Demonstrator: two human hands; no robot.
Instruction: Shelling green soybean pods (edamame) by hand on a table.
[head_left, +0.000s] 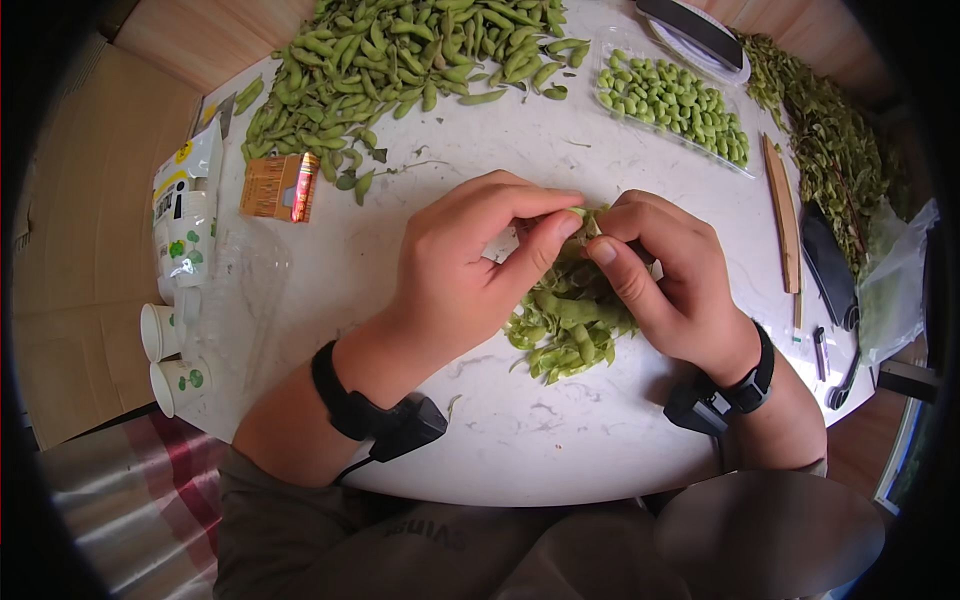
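Between the fingertips of both hands is a green edamame pod (588, 219), partly covered by the fingers. My left hand (480, 255) pinches it with thumb and forefinger from the left. From the right, my right hand (667, 270) grips its other end. Right below them lies a heap of split pods and shells (574, 330) on the marble-patterned table (495, 435). Farther off, a large pile of whole edamame pods (390, 67) covers the back of the table. A clear plastic tray (739, 166) at the back right holds shelled green beans (671, 97).
At the left are a small box (268, 187), a bag of paper cups (187, 210), two paper cups (177, 382) and a clear plastic lid (251, 292). At the right lie a wooden stick (781, 214), a black phone-like object (825, 255), leafy stalks (832, 135) and a plastic bag (896, 277).
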